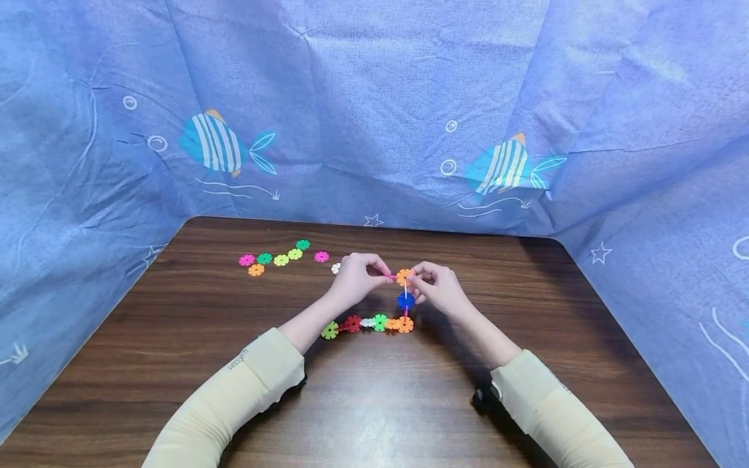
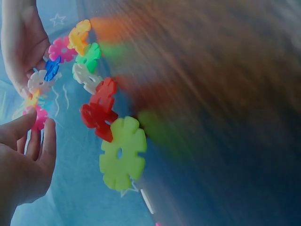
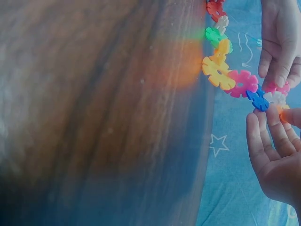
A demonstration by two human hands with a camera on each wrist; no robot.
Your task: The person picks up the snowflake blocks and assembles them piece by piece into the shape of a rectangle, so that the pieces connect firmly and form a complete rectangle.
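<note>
A chain of notched plastic flower discs lies on the table, its row running from a yellow-green disc (image 1: 330,331) past red discs (image 1: 353,324) and a green disc (image 1: 380,322) to an orange corner disc (image 1: 405,325). From that corner it turns away through pink, a blue disc (image 1: 406,301) and white to an orange disc (image 1: 404,277) at the far end. My right hand (image 1: 440,287) pinches this far orange disc between thumb and fingers. From the left, my left hand (image 1: 357,279) pinches a pink disc (image 2: 40,118), edge-on against the orange one.
Loose discs lie at the back left of the table (image 1: 175,312), among them a pink disc (image 1: 321,257), an orange disc (image 1: 256,270) and green discs (image 1: 302,244). A white disc (image 1: 335,268) is partly behind my left hand. A blue fish-print curtain (image 1: 374,97) surrounds the table.
</note>
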